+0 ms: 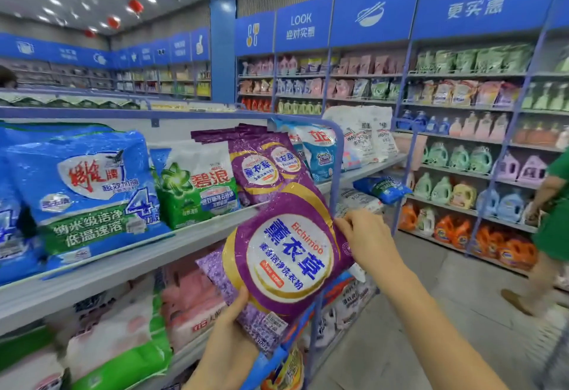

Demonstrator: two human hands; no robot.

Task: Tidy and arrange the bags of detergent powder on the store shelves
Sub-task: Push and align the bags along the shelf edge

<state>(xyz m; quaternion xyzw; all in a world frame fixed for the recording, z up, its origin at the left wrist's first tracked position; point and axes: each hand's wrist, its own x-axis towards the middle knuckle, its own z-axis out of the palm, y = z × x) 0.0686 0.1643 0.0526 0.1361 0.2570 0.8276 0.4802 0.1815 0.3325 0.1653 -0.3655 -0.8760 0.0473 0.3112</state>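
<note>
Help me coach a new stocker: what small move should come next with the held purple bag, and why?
Probably lift the purple bag up and stand it before the matching purple bags on the shelf. The left hand and right hand hold it tilted just below that row.

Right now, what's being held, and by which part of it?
The purple detergent bag. The left grip holds its bottom end, thumb on the front, and the right grip holds its right side edge.

The shelf [138,261] bears a blue bag [86,186], green bag [197,186] and purple bags [261,167].
</note>
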